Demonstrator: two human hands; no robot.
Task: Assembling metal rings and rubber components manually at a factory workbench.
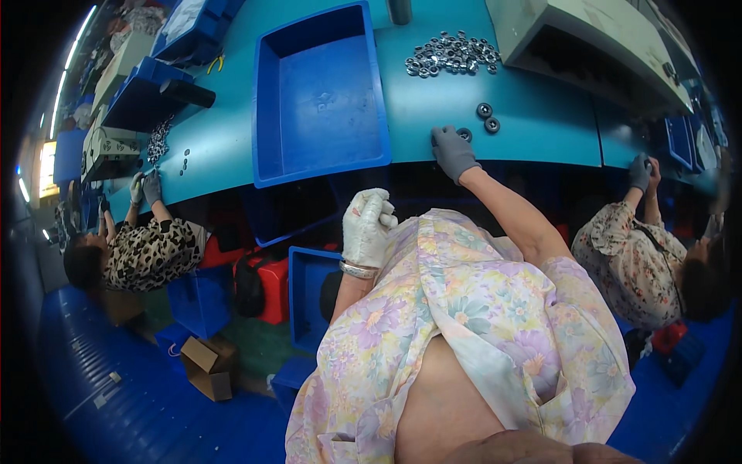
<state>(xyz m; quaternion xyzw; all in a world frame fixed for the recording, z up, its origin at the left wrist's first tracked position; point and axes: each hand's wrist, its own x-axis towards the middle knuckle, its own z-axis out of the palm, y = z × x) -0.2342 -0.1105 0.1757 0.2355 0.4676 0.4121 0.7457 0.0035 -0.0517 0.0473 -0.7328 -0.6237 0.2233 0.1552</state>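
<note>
My right hand [454, 153], in a grey glove, reaches to the front edge of the teal table. Its fingers are closed on a small black round part [464, 134] with a ring-like face, which shows beside the index finger. Two more black round parts [488, 117] lie touching or nearly so, just right of that hand. In a white glove, my left hand [369, 228] is held in front of my body, below the table edge. Its fingers are curled in, and whatever they may hold is hidden. A pile of shiny metal ring-shaped pieces [452, 56] lies farther back.
A large blue bin [317, 100] stands on the teal table [417, 100] left of the pile. A beige machine housing [591, 54] is at the back right. Co-workers sit on the left [154, 251] and right [630, 255]. Below are blue crates [309, 309] and a cardboard box [209, 370].
</note>
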